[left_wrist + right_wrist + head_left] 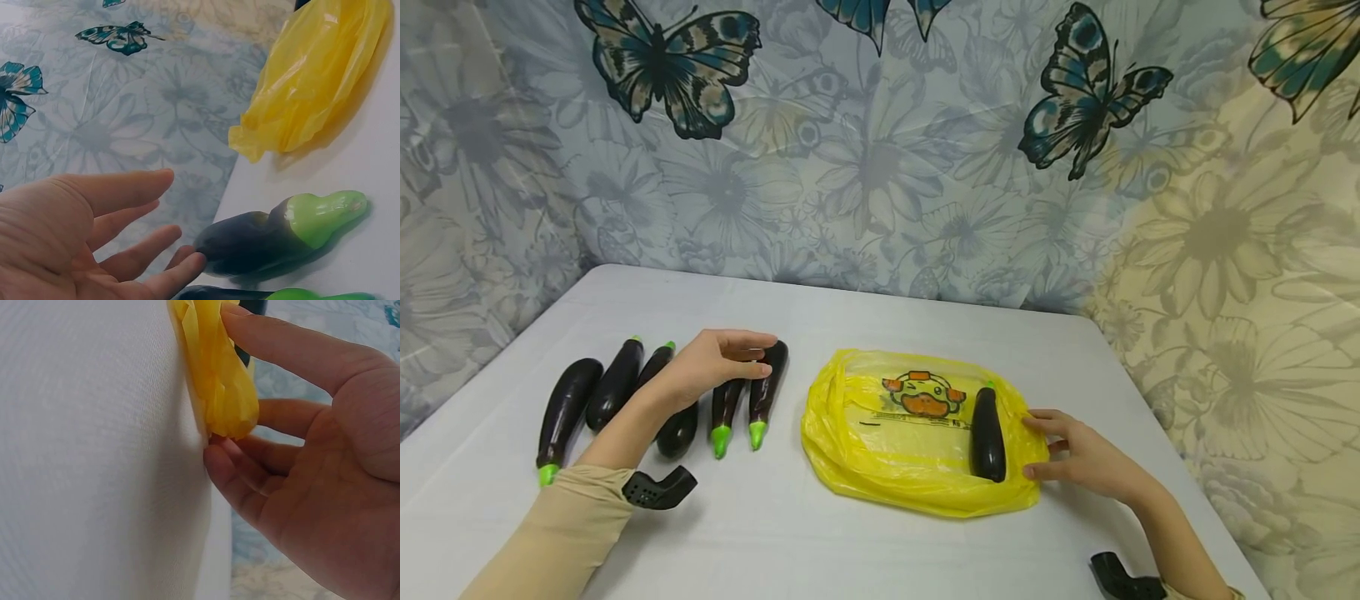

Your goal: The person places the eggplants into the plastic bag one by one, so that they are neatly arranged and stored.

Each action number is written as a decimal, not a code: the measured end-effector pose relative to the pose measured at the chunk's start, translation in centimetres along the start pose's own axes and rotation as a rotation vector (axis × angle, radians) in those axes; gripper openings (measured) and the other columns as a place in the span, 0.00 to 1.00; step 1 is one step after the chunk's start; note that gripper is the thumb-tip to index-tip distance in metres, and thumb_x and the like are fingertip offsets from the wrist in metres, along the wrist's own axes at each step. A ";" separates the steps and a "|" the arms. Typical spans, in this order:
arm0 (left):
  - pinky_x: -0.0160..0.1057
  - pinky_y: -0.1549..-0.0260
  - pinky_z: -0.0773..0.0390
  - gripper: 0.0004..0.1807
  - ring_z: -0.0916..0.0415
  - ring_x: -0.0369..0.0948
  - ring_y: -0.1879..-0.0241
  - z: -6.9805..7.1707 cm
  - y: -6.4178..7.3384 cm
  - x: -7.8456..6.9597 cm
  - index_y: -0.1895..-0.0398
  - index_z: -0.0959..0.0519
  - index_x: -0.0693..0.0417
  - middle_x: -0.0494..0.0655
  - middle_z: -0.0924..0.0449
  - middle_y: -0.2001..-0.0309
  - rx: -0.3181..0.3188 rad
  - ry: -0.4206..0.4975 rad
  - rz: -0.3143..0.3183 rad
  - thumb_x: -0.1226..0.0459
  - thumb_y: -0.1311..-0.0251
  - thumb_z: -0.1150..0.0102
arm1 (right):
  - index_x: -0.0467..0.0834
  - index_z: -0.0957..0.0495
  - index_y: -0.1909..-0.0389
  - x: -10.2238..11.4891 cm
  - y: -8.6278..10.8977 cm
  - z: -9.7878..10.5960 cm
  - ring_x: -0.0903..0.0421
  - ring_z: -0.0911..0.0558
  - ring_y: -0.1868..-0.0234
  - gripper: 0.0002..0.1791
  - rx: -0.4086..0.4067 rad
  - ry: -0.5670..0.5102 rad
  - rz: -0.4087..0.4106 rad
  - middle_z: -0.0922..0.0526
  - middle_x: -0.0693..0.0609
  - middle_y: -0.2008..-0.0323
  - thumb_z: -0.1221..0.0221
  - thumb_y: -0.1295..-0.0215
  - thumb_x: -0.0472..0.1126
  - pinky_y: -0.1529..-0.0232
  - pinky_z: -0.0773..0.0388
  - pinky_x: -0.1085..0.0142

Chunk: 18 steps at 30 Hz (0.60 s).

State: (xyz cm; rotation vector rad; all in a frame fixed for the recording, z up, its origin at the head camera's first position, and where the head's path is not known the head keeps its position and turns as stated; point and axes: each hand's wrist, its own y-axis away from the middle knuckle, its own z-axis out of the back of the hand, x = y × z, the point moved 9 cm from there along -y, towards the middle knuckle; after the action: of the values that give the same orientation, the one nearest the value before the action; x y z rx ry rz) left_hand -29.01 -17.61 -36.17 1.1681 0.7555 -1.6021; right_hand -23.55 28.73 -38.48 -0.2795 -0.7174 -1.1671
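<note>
My left hand (703,367) reaches over the row of eggplants, its thumb and fingers spread apart. Closest to its fingertips lies the rightmost eggplant (762,404), dark with a bright green stem end toward me. In the left wrist view a fingertip overlaps the blunt end of this eggplant (247,240); whether it touches is unclear. The yellow plastic bag (857,467) lies spread open, with one eggplant (987,437) inside on its right side. My right hand (1086,454) holds the bag's right edge, the bunched plastic (228,394) between thumb and fingers.
Several more eggplants lie on the left, among them a far-left eggplant (568,408) and another eggplant (616,387) beside it; my left forearm partly covers the row. The white table (865,558) borders a patterned cloth backdrop (880,208) with butterflies.
</note>
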 end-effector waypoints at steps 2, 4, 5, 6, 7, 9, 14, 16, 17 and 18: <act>0.58 0.37 0.38 0.34 0.38 0.54 0.33 -0.1 0.0 0.1 0.33 0.28 0.57 0.57 0.31 0.34 -0.001 -0.020 0.010 0.56 0.42 0.30 | 0.29 0.34 0.33 0.0 0.0 0.0 0.43 0.25 0.46 0.44 0.002 -0.004 0.002 0.40 0.32 0.31 0.28 0.44 0.48 0.50 0.23 0.55; 0.58 0.37 0.38 0.34 0.38 0.55 0.33 -0.2 0.0 0.2 0.33 0.28 0.57 0.57 0.32 0.33 0.000 -0.028 0.016 0.56 0.40 0.31 | 0.29 0.34 0.32 -0.1 0.1 0.0 0.43 0.25 0.46 0.44 0.002 -0.005 0.002 0.40 0.32 0.31 0.28 0.43 0.48 0.51 0.23 0.56; 0.58 0.37 0.38 0.33 0.38 0.55 0.33 -0.2 0.0 0.2 0.33 0.28 0.57 0.57 0.32 0.33 0.000 -0.028 0.020 0.56 0.40 0.31 | 0.30 0.34 0.32 -0.1 0.1 0.0 0.43 0.25 0.46 0.44 0.003 -0.005 0.001 0.40 0.32 0.31 0.28 0.43 0.48 0.51 0.23 0.56; 0.58 0.37 0.38 0.33 0.39 0.55 0.33 -0.2 0.0 0.2 0.33 0.28 0.58 0.57 0.32 0.33 -0.001 -0.030 0.023 0.56 0.39 0.32 | 0.30 0.34 0.32 -0.1 0.1 0.0 0.43 0.25 0.46 0.44 0.002 -0.004 0.000 0.40 0.32 0.31 0.28 0.43 0.49 0.52 0.23 0.57; 0.58 0.37 0.38 0.33 0.39 0.55 0.33 -0.2 0.0 0.3 0.33 0.28 0.58 0.58 0.32 0.33 -0.003 -0.031 0.027 0.56 0.39 0.32 | 0.30 0.34 0.32 -0.1 0.1 0.1 0.44 0.25 0.47 0.44 0.002 -0.001 0.000 0.40 0.32 0.31 0.29 0.43 0.49 0.52 0.23 0.57; 0.58 0.37 0.38 0.32 0.39 0.55 0.33 -0.2 0.0 0.3 0.33 0.28 0.58 0.58 0.32 0.33 -0.005 -0.031 0.030 0.56 0.38 0.33 | 0.30 0.34 0.32 0.0 0.1 0.1 0.44 0.25 0.47 0.44 -0.001 0.005 -0.002 0.40 0.32 0.31 0.28 0.43 0.49 0.52 0.23 0.58; 0.58 0.37 0.38 0.33 0.39 0.55 0.33 -0.4 0.0 0.2 0.32 0.28 0.57 0.58 0.32 0.34 0.005 -0.050 0.036 0.55 0.39 0.33 | 0.31 0.34 0.32 -0.1 0.1 0.1 0.44 0.25 0.46 0.44 -0.001 0.000 -0.007 0.40 0.33 0.31 0.29 0.43 0.49 0.51 0.23 0.56; 0.58 0.37 0.38 0.33 0.37 0.55 0.33 -0.5 0.0 0.3 0.32 0.28 0.57 0.57 0.31 0.34 0.012 -0.054 0.036 0.55 0.39 0.33 | 0.31 0.34 0.32 -0.2 0.2 0.0 0.43 0.25 0.46 0.44 0.000 -0.003 -0.007 0.40 0.33 0.30 0.29 0.43 0.49 0.51 0.23 0.56; 0.58 0.37 0.38 0.33 0.37 0.55 0.34 -0.5 0.0 0.4 0.33 0.28 0.57 0.57 0.31 0.34 0.015 -0.054 0.036 0.55 0.38 0.33 | 0.31 0.35 0.31 -0.2 0.2 0.0 0.43 0.25 0.46 0.44 0.000 -0.003 -0.007 0.41 0.33 0.30 0.29 0.43 0.49 0.51 0.23 0.56; 0.58 0.38 0.38 0.33 0.36 0.55 0.34 -0.6 -0.1 0.4 0.33 0.28 0.58 0.57 0.31 0.34 0.018 -0.055 0.036 0.55 0.38 0.33 | 0.31 0.35 0.31 -0.3 0.2 0.0 0.43 0.25 0.45 0.44 0.000 -0.004 -0.006 0.41 0.33 0.30 0.29 0.43 0.49 0.51 0.23 0.56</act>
State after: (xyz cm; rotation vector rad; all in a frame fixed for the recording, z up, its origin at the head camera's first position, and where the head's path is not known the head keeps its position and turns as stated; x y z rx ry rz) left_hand -28.89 -17.20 -36.75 1.1399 0.6826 -1.6077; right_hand -23.43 29.01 -38.59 -0.2800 -0.7226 -1.1721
